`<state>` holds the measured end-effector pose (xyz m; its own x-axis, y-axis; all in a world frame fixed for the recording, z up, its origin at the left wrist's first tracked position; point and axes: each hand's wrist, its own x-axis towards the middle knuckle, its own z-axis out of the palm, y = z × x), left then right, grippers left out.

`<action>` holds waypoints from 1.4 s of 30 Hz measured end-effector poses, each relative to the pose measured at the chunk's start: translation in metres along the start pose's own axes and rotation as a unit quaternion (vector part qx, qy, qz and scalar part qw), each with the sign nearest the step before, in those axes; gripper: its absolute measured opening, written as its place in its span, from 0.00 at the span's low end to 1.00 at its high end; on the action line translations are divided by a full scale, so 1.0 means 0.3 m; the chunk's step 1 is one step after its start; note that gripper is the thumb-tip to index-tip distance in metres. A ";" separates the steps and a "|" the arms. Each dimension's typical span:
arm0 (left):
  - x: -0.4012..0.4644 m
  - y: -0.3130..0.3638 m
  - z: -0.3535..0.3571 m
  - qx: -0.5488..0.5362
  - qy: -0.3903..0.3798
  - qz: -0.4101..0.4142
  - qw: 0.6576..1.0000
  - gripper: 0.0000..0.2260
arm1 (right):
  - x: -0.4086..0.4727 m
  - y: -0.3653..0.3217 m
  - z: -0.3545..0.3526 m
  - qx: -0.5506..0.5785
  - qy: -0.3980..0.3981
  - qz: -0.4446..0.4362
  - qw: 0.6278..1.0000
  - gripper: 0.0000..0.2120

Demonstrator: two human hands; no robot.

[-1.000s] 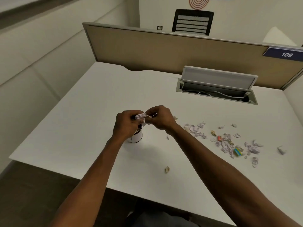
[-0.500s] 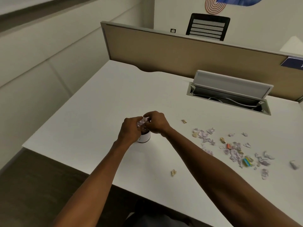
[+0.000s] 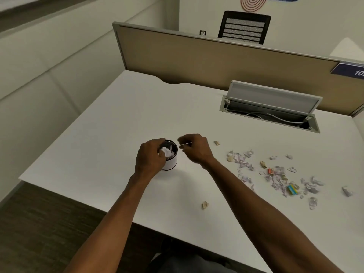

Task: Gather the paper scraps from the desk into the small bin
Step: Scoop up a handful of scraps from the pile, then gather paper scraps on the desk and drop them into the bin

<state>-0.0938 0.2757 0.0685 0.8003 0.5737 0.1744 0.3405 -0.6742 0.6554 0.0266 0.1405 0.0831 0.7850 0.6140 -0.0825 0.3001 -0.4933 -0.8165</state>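
A small white bin (image 3: 171, 163) with a dark rim stands on the white desk (image 3: 110, 138), with crumpled white paper inside it. My left hand (image 3: 150, 156) wraps around the bin's left side and rim. Just right of the rim, my right hand (image 3: 194, 149) hovers with its fingers loosely curled and nothing visible in them. A scatter of several paper scraps (image 3: 275, 176) lies to the right, some coloured. Single scraps lie near the front edge (image 3: 204, 204) and behind my right hand (image 3: 216, 143).
An open cable tray with a raised lid (image 3: 273, 99) is set into the desk at the back right. A tan partition (image 3: 197, 60) closes the far side, with a black chair (image 3: 244, 26) behind it. The desk's front edge runs just before my forearms.
Both hands were pressed together over the bin with paper between them. The paper now lies in the bin, and my right hand has drawn away to the right.
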 end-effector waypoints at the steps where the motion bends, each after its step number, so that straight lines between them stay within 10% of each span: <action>1: -0.019 0.009 0.007 -0.011 0.025 0.004 1.000 0.17 | -0.016 0.036 -0.015 0.012 0.012 0.010 1.000 0.16; 7: -0.253 0.059 0.210 -0.054 -0.058 0.138 0.987 0.16 | -0.120 0.307 -0.123 -0.089 0.106 0.080 0.987 0.18; 17: -0.304 -0.106 0.410 0.109 -0.161 0.149 0.970 0.25 | -0.219 0.436 -0.064 -0.275 -0.122 -0.002 0.954 0.31; 28: -0.333 -0.144 0.443 0.141 -0.166 0.149 0.965 0.27 | -0.480 0.496 0.031 -0.308 -0.056 -0.100 0.944 0.28; 34: -0.334 -0.151 0.448 0.133 -0.169 0.147 0.966 0.27 | -0.547 0.569 -0.014 -0.262 0.045 -0.118 0.957 0.08; 42: -0.337 -0.154 0.457 0.135 -0.164 0.143 0.967 0.28 | -0.609 0.650 -0.192 -0.155 0.312 0.075 0.934 0.08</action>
<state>-0.1226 0.1850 -0.0802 0.9791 0.1976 0.0490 0.1631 -0.9053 0.3922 -0.0270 -0.1032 -0.0280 0.9651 0.0926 0.2448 0.2276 -0.7590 -0.6100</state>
